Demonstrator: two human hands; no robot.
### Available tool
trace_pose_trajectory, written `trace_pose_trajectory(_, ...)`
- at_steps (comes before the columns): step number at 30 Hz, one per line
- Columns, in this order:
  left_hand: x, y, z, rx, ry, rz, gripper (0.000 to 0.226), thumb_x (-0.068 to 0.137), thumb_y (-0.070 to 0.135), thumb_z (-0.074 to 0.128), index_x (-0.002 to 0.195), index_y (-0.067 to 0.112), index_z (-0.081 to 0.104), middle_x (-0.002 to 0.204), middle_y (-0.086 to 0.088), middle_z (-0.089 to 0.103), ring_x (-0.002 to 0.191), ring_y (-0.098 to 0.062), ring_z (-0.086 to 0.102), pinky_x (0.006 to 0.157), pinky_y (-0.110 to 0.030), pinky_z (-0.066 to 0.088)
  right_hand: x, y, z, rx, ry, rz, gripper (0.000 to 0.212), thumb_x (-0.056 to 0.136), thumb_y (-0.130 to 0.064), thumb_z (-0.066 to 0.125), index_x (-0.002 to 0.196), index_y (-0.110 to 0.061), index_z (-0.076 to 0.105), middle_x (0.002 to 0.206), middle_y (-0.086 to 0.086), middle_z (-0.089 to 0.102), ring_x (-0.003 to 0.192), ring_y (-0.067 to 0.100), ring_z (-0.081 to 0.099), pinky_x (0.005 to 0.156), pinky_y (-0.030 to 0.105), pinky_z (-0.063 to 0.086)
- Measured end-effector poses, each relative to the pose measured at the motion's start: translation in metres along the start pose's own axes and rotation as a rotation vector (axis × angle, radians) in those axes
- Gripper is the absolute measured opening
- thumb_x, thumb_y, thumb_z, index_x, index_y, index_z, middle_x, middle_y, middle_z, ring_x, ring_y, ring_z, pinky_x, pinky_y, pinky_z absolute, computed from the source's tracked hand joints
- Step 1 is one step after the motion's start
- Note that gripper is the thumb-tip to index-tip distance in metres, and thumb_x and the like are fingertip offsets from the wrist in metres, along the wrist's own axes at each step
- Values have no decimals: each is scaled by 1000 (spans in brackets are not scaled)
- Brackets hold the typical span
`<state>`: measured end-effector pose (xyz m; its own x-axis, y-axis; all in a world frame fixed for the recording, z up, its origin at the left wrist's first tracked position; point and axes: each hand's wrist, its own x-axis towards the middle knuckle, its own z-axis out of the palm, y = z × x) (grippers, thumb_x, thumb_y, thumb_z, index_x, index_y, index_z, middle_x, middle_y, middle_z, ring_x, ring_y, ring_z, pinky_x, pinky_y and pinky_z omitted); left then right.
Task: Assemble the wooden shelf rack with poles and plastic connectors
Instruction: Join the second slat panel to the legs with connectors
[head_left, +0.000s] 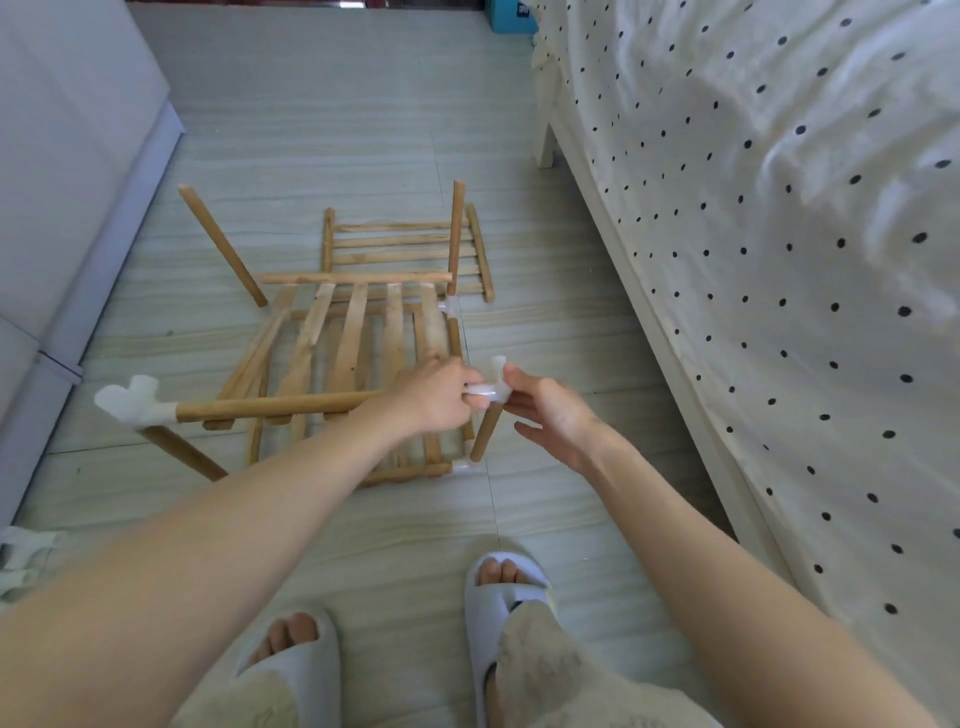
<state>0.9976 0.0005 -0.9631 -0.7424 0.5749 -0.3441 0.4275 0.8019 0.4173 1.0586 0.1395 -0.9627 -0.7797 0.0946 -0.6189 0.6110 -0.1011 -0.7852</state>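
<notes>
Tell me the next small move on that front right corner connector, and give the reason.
Probably press the plastic connector down and inward. It sits atop the short upright pole, the left hand pinches its side socket next to the horizontal front pole, and the right hand steadies it with straight fingers. Whether that pole is seated is hidden.

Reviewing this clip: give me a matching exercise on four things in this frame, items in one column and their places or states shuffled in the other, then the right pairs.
Items
1. left hand
2. white connector at the near left corner
3. spare slatted panel
4. slippers

Places or states
A. lying flat on the floor behind the rack
B. on the person's feet at the bottom of the view
C. gripping the connector on top of the near right pole
D. capping the end of the front pole, nothing in its upward sockets

Pairs: 1-C, 2-D, 3-A, 4-B
</notes>
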Motion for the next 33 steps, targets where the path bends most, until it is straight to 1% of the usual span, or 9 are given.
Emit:
trace_pose_trajectory(5, -11, -25, -14, 36, -62, 27, 26, 95, 28, 50, 114, 14, 61, 114, -3, 47, 107, -18, 45, 97, -34, 37, 1, -12, 18, -157, 109, -38, 35, 96, -34, 47, 117, -8, 58, 119, 7, 60, 114, 22, 54, 100, 38, 42)
trace_pose_trajectory(8, -23, -41, -26, 4, -40, 24, 27, 96, 27, 48, 119, 18, 59, 117, 0, 51, 102, -13, 48, 93, -29, 39, 2, -20, 18, -227, 191, -90, 36, 94, -20, 49, 114, 9, 56, 121, 29, 55, 115, 42, 51, 101, 50, 41)
trace_pose_trajectory(10, -37, -58, -30, -93, 26, -6, 28, 97, 25, 47, 122, 19, 58, 119, 2, 53, 106, -11, 49, 95, -26, 37, 3, -25, 24, -366, 232, -151, 35, 94, -19, 46, 112, 9, 57, 109, 26, 60, 106, 42, 54, 90, 45, 46)
trace_pose_trajectory(12, -55, -79, -31, -112, 155, -13, 29, 97, 22, 47, 123, 19, 59, 120, 2, 56, 109, -12, 51, 92, -24, 35, 6, -28, 32, -574, 275, -235, 36, 96, -26, 44, 119, -4, 57, 108, 14, 61, 103, 31, 54, 83, 33, 43)
trace_pose_trajectory(15, -85, -117, -36, -30, 482, -53, 25, 95, 16, 48, 113, 16, 65, 111, -3, 64, 106, -22, 55, 91, -34, 40, 13, -30, 45, -935, 399, -398, 41, 97, -30, 41, 128, -6, 52, 126, 14, 58, 114, 33, 53, 93, 38, 43)
trace_pose_trajectory(20, -115, -192, -68, -60, 886, -421, 27, 96, 12, 41, 106, 9, 66, 100, -15, 68, 99, -35, 57, 82, -39, 43, 32, -35, 58, -1244, 517, -412, 45, 98, -36, 33, 71, -9, 56, 80, 11, 62, 70, 29, 58, 67, 35, 53)
trace_pose_trajectory(23, -100, -210, -85, -602, 681, -738, 36, 101, 26, 31, 113, 6, 59, 99, -13, 67, 98, -30, 59, 76, -30, 38, 47, -37, 55, -1205, 500, -228, 52, 98, -41, 30, 63, -9, 52, 68, 9, 60, 64, 27, 59, 67, 35, 54)
trace_pose_trajectory(26, -90, -214, -88, -1062, 397, -861, 44, 102, 36, 26, 106, 5, 56, 81, -11, 61, 71, -25, 55, 65, -30, 42, 59, -37, 52, -936, 388, -50, 52, 96, -42, 35, 76, -6, 68, 80, 7, 68, 73, 24, 61, 71, 34, 48)
trace_pose_trajectory(33, -91, -230, -69, -857, 427, -953, 41, 93, 23, 43, 62, 6, 64, 47, -2, 60, 61, -21, 56, 54, -27, 40, 59, -33, 56, -899, 414, 8, 52, 94, -37, 35, 63, -14, 69, 67, 0, 62, 62, 21, 55, 59, 30, 41)
